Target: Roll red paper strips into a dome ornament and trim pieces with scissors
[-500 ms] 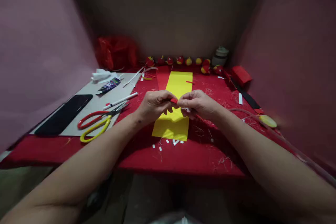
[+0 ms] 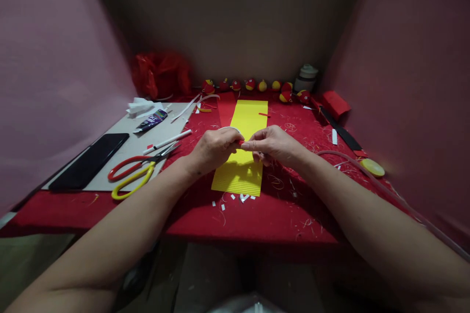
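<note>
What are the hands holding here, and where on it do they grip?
A small red piece, pinched between the fingertips of the left hand and the right hand, one at each end, above the yellow sheet. Too small to tell what it is.

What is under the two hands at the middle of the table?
A yellow corrugated sheet lies on the red table cover beneath the left hand and right hand. Both pinch a small red piece. The sheet's middle part is hidden by the hands.

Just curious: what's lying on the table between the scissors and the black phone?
Head view: only bare grey board separates the scissors from the phone; a white pen lies farther back.
</note>
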{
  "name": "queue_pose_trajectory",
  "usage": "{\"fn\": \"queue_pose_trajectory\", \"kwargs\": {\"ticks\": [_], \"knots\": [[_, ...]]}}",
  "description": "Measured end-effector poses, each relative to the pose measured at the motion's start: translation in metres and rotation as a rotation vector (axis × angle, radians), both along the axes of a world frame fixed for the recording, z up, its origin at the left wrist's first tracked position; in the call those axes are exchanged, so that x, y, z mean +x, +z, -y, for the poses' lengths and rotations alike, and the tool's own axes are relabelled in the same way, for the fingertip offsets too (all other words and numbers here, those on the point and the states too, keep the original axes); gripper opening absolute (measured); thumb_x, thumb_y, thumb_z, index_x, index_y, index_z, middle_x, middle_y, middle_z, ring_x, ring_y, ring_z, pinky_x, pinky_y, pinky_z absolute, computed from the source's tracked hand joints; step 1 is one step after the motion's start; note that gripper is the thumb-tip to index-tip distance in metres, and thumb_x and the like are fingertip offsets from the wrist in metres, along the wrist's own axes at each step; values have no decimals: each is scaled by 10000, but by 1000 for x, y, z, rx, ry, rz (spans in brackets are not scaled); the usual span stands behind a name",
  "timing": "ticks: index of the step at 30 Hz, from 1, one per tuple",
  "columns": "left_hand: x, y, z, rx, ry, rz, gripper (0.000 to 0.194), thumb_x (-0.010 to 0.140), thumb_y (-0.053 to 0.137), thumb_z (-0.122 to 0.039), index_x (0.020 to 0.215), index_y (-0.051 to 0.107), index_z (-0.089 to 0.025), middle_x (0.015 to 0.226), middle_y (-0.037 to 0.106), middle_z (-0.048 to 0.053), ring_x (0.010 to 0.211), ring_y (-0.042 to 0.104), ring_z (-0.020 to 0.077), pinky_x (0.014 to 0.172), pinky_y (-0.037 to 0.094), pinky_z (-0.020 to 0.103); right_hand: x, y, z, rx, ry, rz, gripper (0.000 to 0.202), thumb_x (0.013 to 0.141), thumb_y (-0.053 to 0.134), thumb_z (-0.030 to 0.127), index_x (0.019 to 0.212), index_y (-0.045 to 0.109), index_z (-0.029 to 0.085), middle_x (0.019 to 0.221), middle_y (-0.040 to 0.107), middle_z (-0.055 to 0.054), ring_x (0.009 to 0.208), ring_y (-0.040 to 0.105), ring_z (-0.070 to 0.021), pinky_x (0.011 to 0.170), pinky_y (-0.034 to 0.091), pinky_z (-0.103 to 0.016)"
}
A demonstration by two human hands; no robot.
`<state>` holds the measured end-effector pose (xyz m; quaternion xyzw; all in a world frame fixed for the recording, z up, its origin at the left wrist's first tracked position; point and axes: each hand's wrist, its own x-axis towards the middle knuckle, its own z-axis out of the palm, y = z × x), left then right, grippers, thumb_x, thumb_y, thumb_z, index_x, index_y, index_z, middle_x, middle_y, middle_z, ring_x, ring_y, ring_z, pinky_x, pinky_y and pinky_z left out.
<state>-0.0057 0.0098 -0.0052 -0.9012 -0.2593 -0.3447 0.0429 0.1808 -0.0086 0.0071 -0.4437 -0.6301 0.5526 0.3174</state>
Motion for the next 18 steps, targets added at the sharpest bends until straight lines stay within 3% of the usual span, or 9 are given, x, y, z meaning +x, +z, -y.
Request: {"fn": "queue_pose_trajectory", "kwargs": {"ticks": [3,7,9,18], "knots": [[2,1,3,-32,-17,58,76,800,532,-99,800,600,-133,678,633,6,537,575,59,514,481,174,1,-1,-1,23,18,-34,297,657,729,400,594,602,139,451,561,4,326,423,-53,331,269,-205],[5,5,11,-431,-109,326,71,808,550,-127,864,593,-125,634,611,-3,511,597,69,476,502,169,5,-1,-1,16,109,-173,263,676,706,388,662,619,140,501,590,10,344,446,-55,347,303,-199],[4,6,12,-479,-125,352,52,803,572,-144,844,599,-127,607,600,-12,500,596,70,465,502,165,6,0,-2,-6,137,-182,236,680,700,364,677,624,140,514,597,11,354,457,-57,359,319,-199],[-1,2,0,-35,-14,36,56,802,550,-104,787,595,-134,624,605,-24,506,552,38,491,432,134,1,-1,-2,19,43,14,282,670,720,390,595,598,147,497,578,-9,352,425,-58,351,274,-216]]}}
